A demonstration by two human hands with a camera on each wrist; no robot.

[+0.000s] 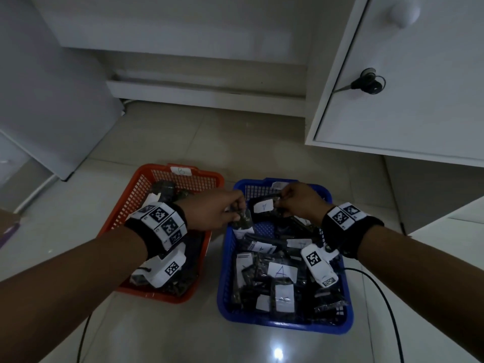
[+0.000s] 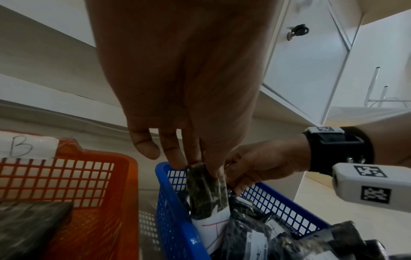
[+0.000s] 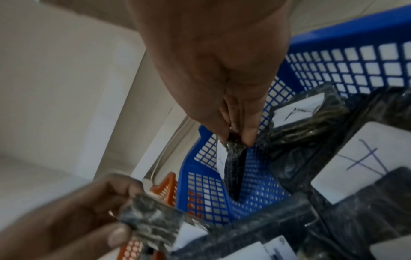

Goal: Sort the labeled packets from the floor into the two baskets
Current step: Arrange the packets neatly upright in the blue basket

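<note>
Two baskets stand on the floor: an orange one [image 1: 136, 195] labeled B on the left and a blue one [image 1: 224, 258] on the right, full of dark packets with white A labels. My left hand [image 1: 233, 208] pinches a small dark packet [image 1: 245, 220] by its top over the blue basket's far left corner. In the left wrist view this packet [image 2: 206, 191] hangs from my fingertips [image 2: 177, 160]. My right hand [image 1: 281, 201] pinches another dark packet with an A label [image 1: 263, 206] at the basket's far end; the right wrist view shows it [image 3: 233, 167] hanging inside the blue wall [image 3: 206, 193].
White cabinet with a key in its door [image 1: 369, 82] stands at the right, a white shelf base [image 1: 204, 93] behind the baskets. Black cables [image 1: 387, 310] trail over the tile floor by both arms. The orange basket holds a few dark packets [image 1: 163, 189].
</note>
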